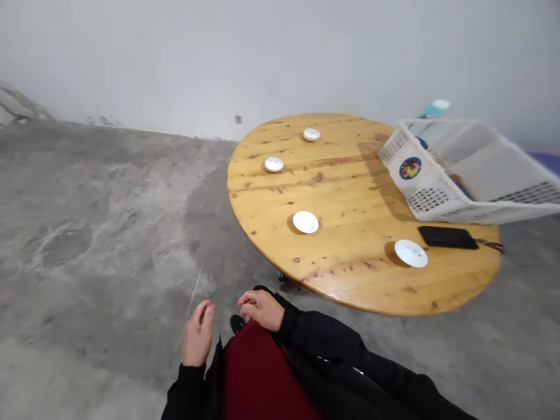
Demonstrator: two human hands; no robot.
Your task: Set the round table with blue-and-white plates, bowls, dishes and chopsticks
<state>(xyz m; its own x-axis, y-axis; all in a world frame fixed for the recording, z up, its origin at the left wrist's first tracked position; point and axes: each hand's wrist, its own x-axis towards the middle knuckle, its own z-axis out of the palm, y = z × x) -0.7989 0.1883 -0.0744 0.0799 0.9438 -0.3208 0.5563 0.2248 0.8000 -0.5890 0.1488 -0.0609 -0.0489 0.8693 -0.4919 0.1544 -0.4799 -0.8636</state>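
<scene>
My left hand hangs over the concrete floor in front of my body, its fingers loosely curved and the thumb apart, with nothing in it. Close to the front of my dark red top, my right hand is bent loosely and also holds nothing I can see. Neither hand touches the round wooden table. Nearest on the table is a small white dish. Another white dish sits farther right, while a small white bowl and a similar bowl stand toward the back.
A large white plastic basket stands on the table's right side with items inside, partly hidden. A light-blue object with a white end sticks up behind its rim. A black phone lies in front. A wall socket is behind.
</scene>
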